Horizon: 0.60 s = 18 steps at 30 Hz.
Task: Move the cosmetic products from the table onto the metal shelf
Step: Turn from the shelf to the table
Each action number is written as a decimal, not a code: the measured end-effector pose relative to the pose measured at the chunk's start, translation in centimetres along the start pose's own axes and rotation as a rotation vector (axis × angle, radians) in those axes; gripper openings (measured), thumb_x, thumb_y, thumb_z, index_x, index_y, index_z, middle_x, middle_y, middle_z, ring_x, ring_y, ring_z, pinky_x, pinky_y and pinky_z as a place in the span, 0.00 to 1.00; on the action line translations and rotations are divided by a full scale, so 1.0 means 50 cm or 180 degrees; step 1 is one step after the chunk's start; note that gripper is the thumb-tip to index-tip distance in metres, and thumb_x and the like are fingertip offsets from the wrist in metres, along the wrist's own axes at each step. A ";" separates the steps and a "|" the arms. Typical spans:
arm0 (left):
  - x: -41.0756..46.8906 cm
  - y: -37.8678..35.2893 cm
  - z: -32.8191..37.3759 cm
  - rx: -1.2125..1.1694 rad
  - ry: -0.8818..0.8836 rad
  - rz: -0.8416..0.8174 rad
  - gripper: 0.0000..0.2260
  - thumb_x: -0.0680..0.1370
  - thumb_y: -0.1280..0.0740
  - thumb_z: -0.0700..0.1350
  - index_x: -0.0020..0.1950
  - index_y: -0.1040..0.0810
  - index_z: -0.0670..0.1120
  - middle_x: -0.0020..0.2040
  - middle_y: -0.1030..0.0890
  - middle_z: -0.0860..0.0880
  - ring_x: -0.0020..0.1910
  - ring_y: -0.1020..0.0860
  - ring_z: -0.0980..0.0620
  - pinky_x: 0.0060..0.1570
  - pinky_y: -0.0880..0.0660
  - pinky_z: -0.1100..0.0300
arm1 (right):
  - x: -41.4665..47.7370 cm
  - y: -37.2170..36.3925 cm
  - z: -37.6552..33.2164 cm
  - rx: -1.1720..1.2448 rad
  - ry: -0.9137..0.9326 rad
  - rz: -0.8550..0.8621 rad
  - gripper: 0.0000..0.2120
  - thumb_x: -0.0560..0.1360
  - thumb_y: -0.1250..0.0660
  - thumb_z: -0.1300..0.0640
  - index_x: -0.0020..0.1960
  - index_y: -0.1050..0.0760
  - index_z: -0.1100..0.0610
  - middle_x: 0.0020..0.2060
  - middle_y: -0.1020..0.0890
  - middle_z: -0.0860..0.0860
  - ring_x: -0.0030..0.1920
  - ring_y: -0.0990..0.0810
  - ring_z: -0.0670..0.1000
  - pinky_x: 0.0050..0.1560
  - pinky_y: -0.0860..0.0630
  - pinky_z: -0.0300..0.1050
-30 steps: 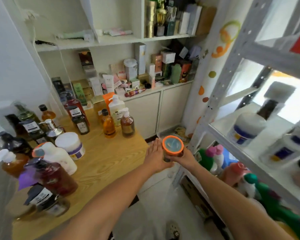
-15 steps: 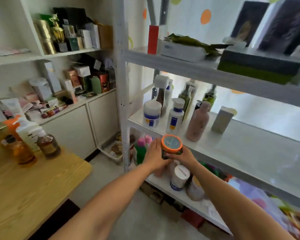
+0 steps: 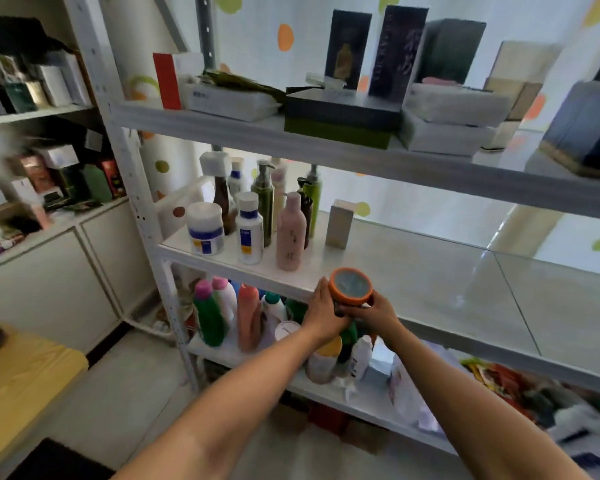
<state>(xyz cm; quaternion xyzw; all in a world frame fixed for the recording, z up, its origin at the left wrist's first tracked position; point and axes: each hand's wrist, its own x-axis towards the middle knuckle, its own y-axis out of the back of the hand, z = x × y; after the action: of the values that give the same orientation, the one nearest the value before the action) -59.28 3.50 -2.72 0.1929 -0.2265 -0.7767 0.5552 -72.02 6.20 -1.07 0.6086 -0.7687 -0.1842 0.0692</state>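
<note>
An orange-lidded jar (image 3: pixel 350 289) is held at the front edge of the metal shelf (image 3: pixel 430 271), on its middle board, near a pink bottle (image 3: pixel 291 233). The left hand (image 3: pixel 323 313) presses straight fingers against the jar's side; the right hand (image 3: pixel 378 313) curls round it from below. Toward the board's left corner, a white tub (image 3: pixel 205 233) and a white bottle (image 3: pixel 249 233) carry blue-banded labels, their writing too blurred to read. A small box (image 3: pixel 340 223) stands further back.
</note>
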 end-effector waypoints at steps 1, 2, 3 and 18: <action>0.012 -0.007 0.006 -0.0005 -0.0023 0.0006 0.43 0.69 0.25 0.46 0.77 0.47 0.42 0.75 0.39 0.42 0.74 0.39 0.43 0.72 0.38 0.46 | 0.006 0.008 0.002 0.0003 0.0011 0.0059 0.30 0.66 0.23 0.62 0.65 0.30 0.62 0.60 0.22 0.57 0.59 0.25 0.53 0.53 0.31 0.35; 0.023 -0.012 0.013 -0.0015 -0.0067 0.0025 0.43 0.69 0.25 0.47 0.76 0.46 0.42 0.74 0.38 0.42 0.73 0.38 0.43 0.72 0.37 0.46 | 0.012 0.016 0.002 0.0010 0.0015 0.0109 0.30 0.66 0.23 0.62 0.66 0.30 0.61 0.60 0.23 0.57 0.61 0.26 0.54 0.55 0.31 0.39; 0.033 -0.016 0.019 -0.0032 -0.0073 0.0031 0.43 0.68 0.24 0.47 0.76 0.45 0.42 0.74 0.37 0.42 0.73 0.37 0.44 0.72 0.37 0.46 | 0.020 0.021 0.003 0.0019 0.0018 0.0137 0.31 0.66 0.23 0.62 0.66 0.30 0.61 0.60 0.23 0.57 0.62 0.26 0.55 0.56 0.31 0.40; 0.255 -0.008 -0.017 -0.0160 -0.0159 -0.0038 0.31 0.67 0.23 0.43 0.66 0.31 0.44 0.64 0.26 0.45 0.62 0.26 0.47 0.62 0.28 0.51 | 0.232 0.004 0.013 0.0051 -0.0094 0.0202 0.30 0.63 0.21 0.60 0.62 0.26 0.60 0.56 0.20 0.55 0.57 0.23 0.52 0.55 0.30 0.42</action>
<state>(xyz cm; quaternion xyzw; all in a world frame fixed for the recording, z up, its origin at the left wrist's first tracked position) -63.05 -8.61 -4.26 0.1608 -0.2196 -0.7900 0.5494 -75.33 -4.79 -2.95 0.5817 -0.7900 -0.1847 0.0587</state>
